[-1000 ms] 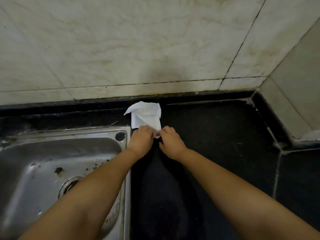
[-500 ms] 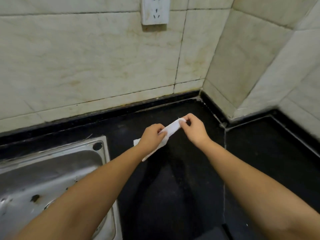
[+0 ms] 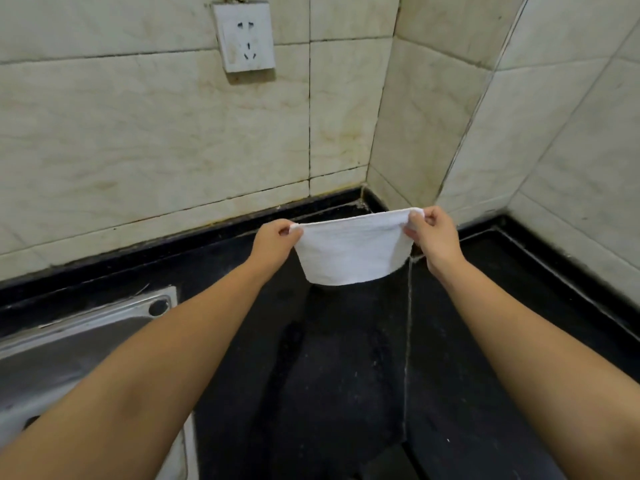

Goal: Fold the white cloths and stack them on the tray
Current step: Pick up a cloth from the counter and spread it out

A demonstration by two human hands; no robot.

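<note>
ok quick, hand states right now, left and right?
Left hand: closed, pinching the left top corner of the white cloth.
Right hand: closed, pinching the right top corner of the same cloth, which hangs stretched between them above the counter.

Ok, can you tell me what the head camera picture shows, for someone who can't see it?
Two hands, left hand and right hand, pinch the top corners of a white cloth, holding it spread above a black counter. A metal sink sits left; a wall socket above.
</note>
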